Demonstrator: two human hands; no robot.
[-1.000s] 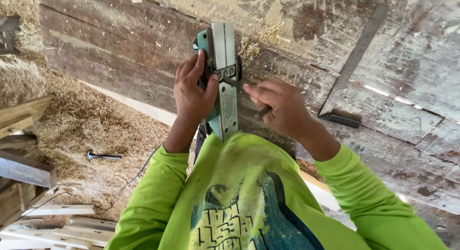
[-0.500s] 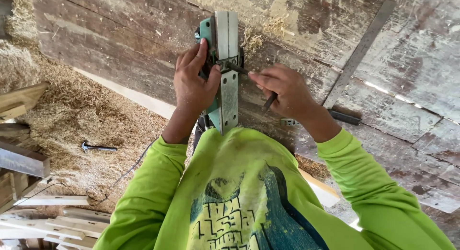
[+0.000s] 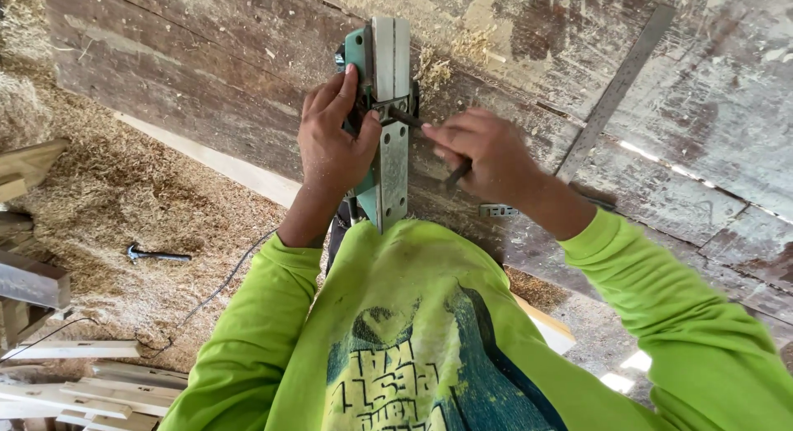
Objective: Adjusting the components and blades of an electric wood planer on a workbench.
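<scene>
Left hand point(image 3: 334, 146) clamped on green planer point(image 3: 382, 117), which lies upside down on the workbench point(image 3: 206, 59) betw. both hands. Right hand point(image 3: 483, 154) just right of it, closed on a dark wrench point(image 3: 429, 142) touching planer's middle. Steel ruler point(image 3: 615, 92) beyond right hand.

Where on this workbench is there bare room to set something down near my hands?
Bare board lies left of the left hand, out to the bench edge, and right of the metal ruler. It is crowded around the upturned green planer, where the right hand works a dark tool beside loose shavings.
</scene>
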